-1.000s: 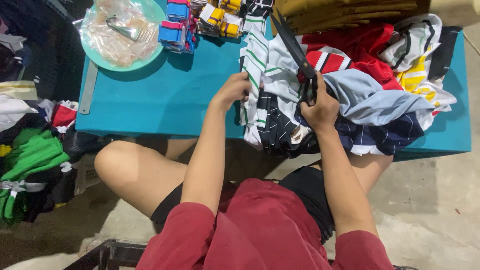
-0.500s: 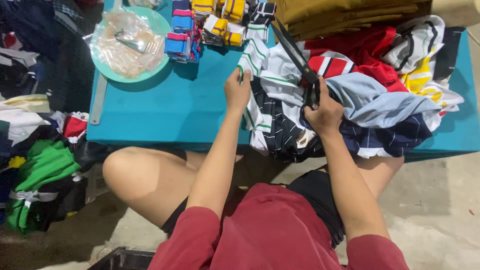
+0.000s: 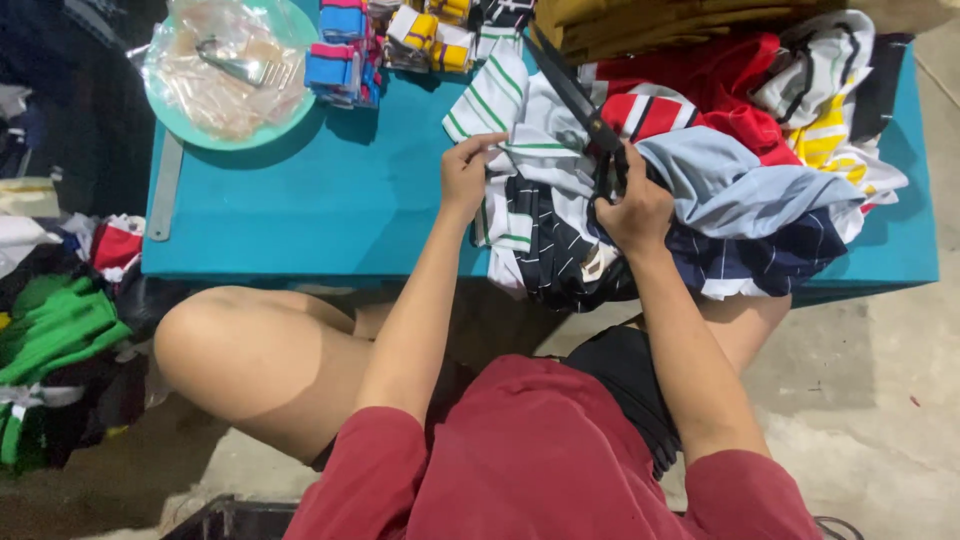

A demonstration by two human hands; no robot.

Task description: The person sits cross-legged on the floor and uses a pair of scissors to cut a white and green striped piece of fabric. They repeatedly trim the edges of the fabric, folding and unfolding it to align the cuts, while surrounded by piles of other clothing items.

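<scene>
Since a second ago the left hand (image 3: 465, 178) has slid up the striped cloth (image 3: 520, 170) on the counter (image 3: 300, 215), fingers pinching its edge, while the right hand (image 3: 632, 205), fingers closed on scissors (image 3: 572, 92), cuts; soft, light, floppy fabric, best held taut near the blades.

Bright, even overhead light; dim left edge.

Both arms stretched forward from the red sleeves. Left hand (image 3: 465, 175) has fingers curled, pinching with thumb and fingertips. Right hand (image 3: 632, 205) is balled into a tight grip, knuckles up, wrist straight.
</scene>
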